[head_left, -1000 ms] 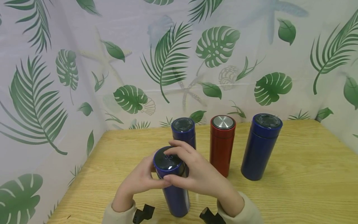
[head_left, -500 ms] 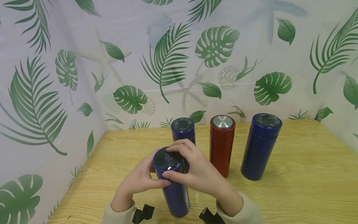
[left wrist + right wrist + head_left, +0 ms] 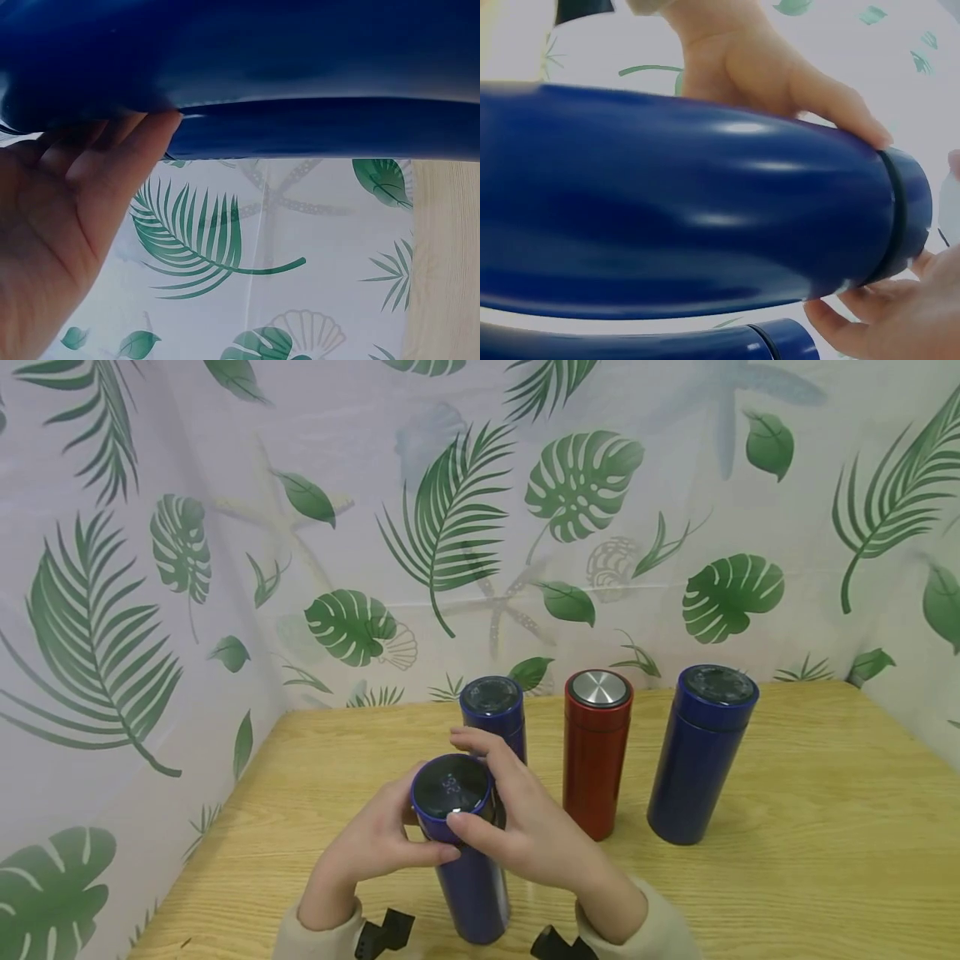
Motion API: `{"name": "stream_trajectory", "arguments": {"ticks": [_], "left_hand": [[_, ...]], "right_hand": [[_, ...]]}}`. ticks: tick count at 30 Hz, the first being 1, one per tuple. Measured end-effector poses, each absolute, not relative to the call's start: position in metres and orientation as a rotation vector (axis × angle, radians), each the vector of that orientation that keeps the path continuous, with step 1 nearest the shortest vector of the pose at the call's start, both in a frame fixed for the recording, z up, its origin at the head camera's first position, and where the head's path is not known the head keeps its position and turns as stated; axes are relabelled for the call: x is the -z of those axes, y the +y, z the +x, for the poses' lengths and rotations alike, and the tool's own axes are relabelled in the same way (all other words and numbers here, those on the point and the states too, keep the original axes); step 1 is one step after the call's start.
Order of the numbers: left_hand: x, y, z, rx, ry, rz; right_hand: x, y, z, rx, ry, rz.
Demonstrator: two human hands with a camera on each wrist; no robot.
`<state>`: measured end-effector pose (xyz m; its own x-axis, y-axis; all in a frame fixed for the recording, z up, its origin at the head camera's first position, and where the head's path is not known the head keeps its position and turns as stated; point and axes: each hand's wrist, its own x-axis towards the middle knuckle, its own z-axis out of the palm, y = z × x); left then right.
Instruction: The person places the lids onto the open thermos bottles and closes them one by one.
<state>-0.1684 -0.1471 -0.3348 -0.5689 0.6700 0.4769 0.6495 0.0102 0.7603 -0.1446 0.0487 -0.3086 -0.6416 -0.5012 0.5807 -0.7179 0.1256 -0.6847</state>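
A blue thermos flask [image 3: 474, 897] stands upright near the table's front, its black lid top [image 3: 452, 787] showing faint lit digits. My left hand [image 3: 382, 833] grips its upper body just below the lid seam, thumb across the front. Around the lid curves my right hand [image 3: 528, 818], thumb at the front rim, index finger raised behind it. In the right wrist view, lower fingers of the right hand [image 3: 911, 319] touch the flask around the seam and lid [image 3: 915, 199]. The left wrist view has the left hand's fingertips [image 3: 161, 127] against the flask.
Behind the held flask stands a second blue thermos flask [image 3: 495, 706], partly hidden. A red flask [image 3: 596, 768] with a silver top and another blue flask [image 3: 697, 768] stand to the right on the wooden table [image 3: 825, 827]. A leaf-patterned curtain [image 3: 465, 527] hangs behind.
My right index finger has lifted off the lid's top and moved back, and the right thumb has shifted slightly up and right along the rim. The left hand and flask stay in place.
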Motion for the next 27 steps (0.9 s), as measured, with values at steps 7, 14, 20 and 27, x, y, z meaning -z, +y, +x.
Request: {"name": "stream_trajectory", "arguments": {"ticks": [7, 14, 20, 27], "left_hand": [[0.333, -0.147, -0.168, -1.653, 2.216, 1.423], [0.334, -0.146, -0.167, -1.671, 2.203, 1.406], [0.335, -0.146, -0.167, -1.655, 2.241, 1.406], [0.333, -0.147, -0.166, -1.658, 2.251, 1.373]], "right_hand": [[0.307, 0.053, -0.147, -1.555, -2.152, 1.304], [0.306, 0.050, -0.143, -1.505, -2.200, 1.162], [0.308, 0.043, -0.141, -1.351, -2.235, 0.987], [0.310, 0.039, -0.142, -1.331, -2.287, 0.980]]}}
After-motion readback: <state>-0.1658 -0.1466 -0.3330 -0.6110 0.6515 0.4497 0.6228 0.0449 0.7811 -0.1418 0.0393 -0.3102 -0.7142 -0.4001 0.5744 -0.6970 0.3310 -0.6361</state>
